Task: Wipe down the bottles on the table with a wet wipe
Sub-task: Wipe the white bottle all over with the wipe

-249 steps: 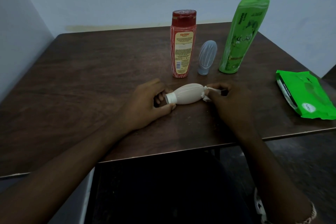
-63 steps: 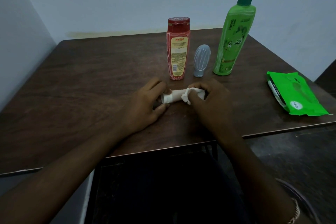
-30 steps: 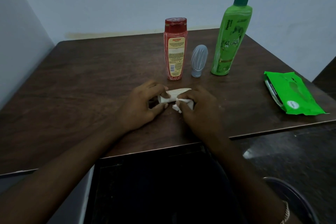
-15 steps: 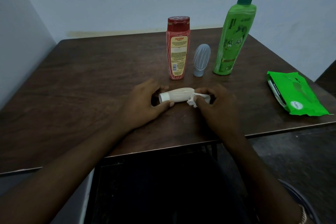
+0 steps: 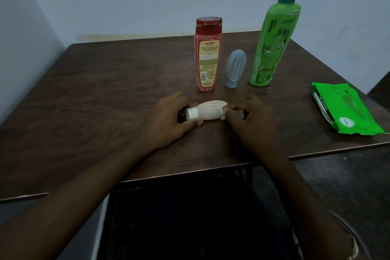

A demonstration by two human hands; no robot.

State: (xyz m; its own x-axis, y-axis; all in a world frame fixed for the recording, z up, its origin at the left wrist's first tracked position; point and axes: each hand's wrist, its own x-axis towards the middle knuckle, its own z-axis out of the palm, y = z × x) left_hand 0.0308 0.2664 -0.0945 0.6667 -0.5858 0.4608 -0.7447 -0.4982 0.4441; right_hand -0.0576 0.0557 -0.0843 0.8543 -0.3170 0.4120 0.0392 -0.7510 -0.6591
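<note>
— Where's the bottle being cleaned?

— The small white bottle (image 5: 207,110) lies on its side near the front middle of the tabletop (image 5: 95,101), cap pointing to nine o'clock. The left hand (image 5: 168,122) is closed around the cap end, thumb beneath and fingers over. The right hand (image 5: 251,120) is pinched narrow at the bottle's base, at three o'clock from it, with a bit of wet wipe (image 5: 239,113) showing between the fingers.

— How would you do this part well?

— I'd say keep the left hand firm on the cap so the bottle can't roll, then turn it a little at a time while the wipe runs along the ribbed sides. The grooves probably want some pressure, and the rounded base a pass of its own.

— And the others?

— Standing at twelve o'clock from the hands, in a row: a red bottle (image 5: 207,55) with its cap on, a small grey bottle (image 5: 235,68) resting cap-down, and a tall green pump bottle (image 5: 273,38). All opaque or nearly so; I can't tell how full they are. The green wipes pack (image 5: 346,110) lies flat at three o'clock, near the edge, its flap apparently closed.
</note>
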